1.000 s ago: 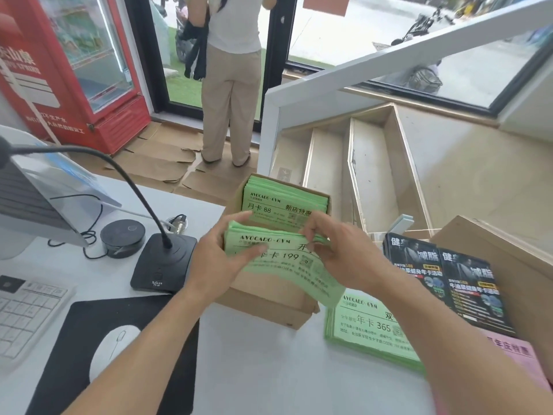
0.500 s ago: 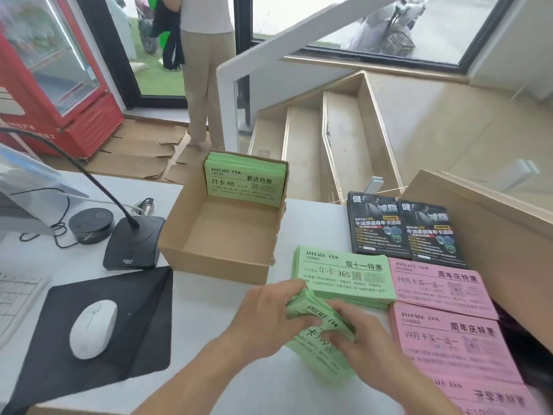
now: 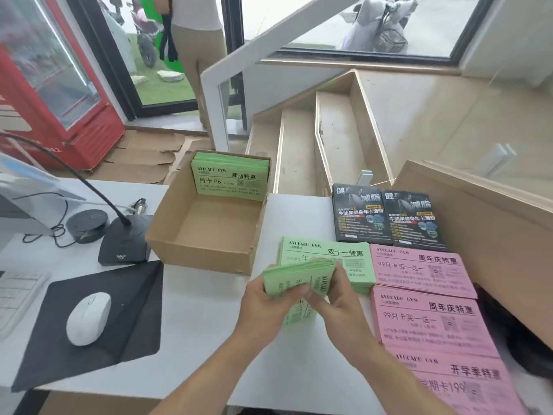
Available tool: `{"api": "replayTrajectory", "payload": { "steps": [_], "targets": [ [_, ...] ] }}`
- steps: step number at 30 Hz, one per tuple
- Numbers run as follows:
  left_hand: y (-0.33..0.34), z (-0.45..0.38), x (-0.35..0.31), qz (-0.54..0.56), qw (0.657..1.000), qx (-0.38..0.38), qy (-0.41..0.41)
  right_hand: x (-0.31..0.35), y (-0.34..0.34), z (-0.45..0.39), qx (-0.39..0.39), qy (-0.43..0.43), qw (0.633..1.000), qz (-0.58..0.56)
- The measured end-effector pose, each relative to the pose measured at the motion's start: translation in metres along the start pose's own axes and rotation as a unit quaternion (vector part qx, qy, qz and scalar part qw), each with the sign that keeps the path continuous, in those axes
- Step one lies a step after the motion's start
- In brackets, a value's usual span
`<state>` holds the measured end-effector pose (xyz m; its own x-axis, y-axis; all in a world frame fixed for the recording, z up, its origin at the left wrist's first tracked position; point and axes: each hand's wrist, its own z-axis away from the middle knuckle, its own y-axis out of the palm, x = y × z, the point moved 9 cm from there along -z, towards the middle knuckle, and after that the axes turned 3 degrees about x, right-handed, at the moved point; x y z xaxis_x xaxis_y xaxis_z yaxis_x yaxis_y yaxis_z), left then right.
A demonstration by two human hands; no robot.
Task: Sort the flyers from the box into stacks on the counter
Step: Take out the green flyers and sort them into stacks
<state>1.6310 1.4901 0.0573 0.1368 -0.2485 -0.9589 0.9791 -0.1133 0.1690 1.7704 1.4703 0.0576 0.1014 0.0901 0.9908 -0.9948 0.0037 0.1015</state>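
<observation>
Both the left hand [image 3: 263,304] and right hand [image 3: 338,307] grip a thick bundle of green paper flyers [image 3: 299,280], with a flat green flyer stack [image 3: 329,253] just beyond, pink paper stacks [image 3: 425,322] to its right, and an open brown cardboard box [image 3: 206,250] beyond-left.

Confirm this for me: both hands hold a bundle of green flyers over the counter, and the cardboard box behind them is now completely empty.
Not quite. The cardboard box is not empty: the head view shows a batch of green flyers standing against its far wall. The rest holds: the left hand and right hand both grip a green bundle over the counter.
</observation>
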Motion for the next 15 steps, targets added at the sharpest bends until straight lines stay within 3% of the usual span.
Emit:
{"api": "replayTrajectory", "payload": {
  "steps": [15],
  "targets": [
    [0.0,0.008,-0.011,-0.038,0.997,-0.019,0.072,0.008,-0.002,0.004,-0.015,-0.064,0.997,-0.036]
  ]
}}
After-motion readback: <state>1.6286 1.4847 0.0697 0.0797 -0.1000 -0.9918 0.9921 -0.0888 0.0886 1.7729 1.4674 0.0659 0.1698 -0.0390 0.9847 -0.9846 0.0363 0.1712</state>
